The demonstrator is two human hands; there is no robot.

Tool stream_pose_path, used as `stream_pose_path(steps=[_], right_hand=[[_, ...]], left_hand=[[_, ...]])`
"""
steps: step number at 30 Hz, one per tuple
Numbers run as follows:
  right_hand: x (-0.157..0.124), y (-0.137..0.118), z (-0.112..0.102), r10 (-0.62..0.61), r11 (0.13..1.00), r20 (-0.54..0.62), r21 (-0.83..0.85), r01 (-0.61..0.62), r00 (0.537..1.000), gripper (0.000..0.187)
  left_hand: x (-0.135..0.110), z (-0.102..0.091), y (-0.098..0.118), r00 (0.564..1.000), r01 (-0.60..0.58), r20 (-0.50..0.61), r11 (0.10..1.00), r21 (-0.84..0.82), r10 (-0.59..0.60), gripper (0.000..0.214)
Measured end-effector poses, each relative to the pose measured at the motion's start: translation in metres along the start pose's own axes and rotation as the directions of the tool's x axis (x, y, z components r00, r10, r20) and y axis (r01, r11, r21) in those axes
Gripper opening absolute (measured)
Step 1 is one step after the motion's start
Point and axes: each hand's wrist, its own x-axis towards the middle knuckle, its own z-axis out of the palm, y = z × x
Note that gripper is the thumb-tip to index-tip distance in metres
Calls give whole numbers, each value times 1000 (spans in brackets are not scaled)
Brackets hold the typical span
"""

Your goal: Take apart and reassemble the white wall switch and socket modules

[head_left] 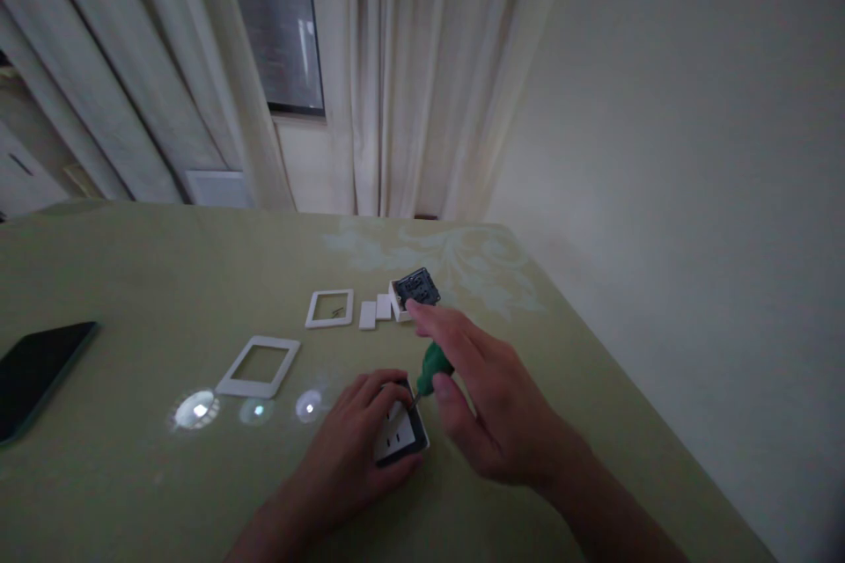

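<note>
My left hand (363,431) is closed around a wall socket (400,438) with a white slotted face and a dark border, holding it on the table. In my right hand (492,400) is a screwdriver with a green handle (436,365), gripped between thumb and fingers. Its thin shaft slants down to the socket's upper right edge, and the tip seems to touch there; any screw under it is too small to make out. Just beyond my right fingertips sits a white box with a dark switch module (418,286) tilted on it, partly hidden by my index finger.
Two white frames, a nearer one (283,367) and a farther one (319,293), lie left of the hands. Small dark screws (337,312) rest inside the farther frame. Two white plates (368,315) lie beside the box. A dark tablet or phone (43,369) is at far left; a wall (693,237) borders the right.
</note>
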Motion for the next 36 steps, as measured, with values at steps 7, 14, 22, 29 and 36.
stream_pose_path(steps=[7, 14, 22, 29, 36], right_hand=[[0, 3, 1, -80, 995, -76, -70, 75, 994, 41], [0, 7, 2, -120, 992, -84, -55, 116, 989, 37], [0, 7, 5, -57, 998, -65, -15, 56, 996, 38], [0, 5, 4, -4, 996, -13, 87, 5, 1000, 45], [-1, 5, 6, 58, 989, 6, 138, -58, 998, 54]], left_hand=[[1, -1, 1, 1000, 14, 8, 1000, 4, -14, 54], [0, 2, -3, 1000, 4, 9, 999, 32, -4, 56], [0, 3, -4, 1000, -2, 0, 999, 41, 2, 58], [-1, 3, -4, 1000, -4, 10, 1000, 28, 4, 57], [0, 2, -4, 1000, -6, 6, 1000, 23, 6, 59]])
